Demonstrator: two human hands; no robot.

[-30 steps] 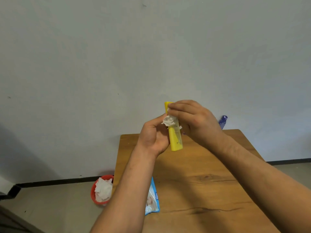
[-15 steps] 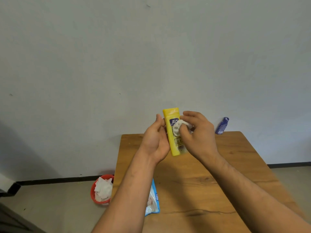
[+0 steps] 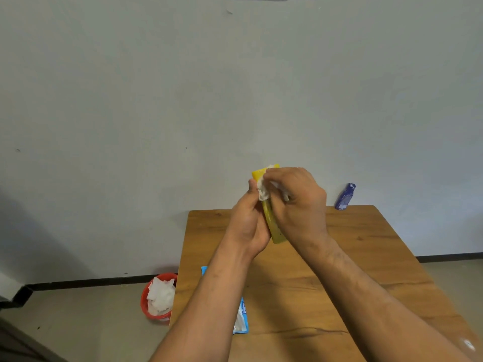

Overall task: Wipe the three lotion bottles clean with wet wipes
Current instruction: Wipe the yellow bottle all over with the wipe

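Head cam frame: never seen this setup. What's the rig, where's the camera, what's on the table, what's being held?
There is no machine: a person works with bare hands, and the one camera sits on their head, looking forward and down. The left hand grips a yellow lotion bottle above a wooden table. The right hand presses a crumpled white wet wipe against the bottle's top end with curled fingers. On the table lies a blue pack of wipes, partly hidden by the left forearm, and a dark blue bottle stands at its far edge. On the floor beside the table is a red bin holding white wipes.
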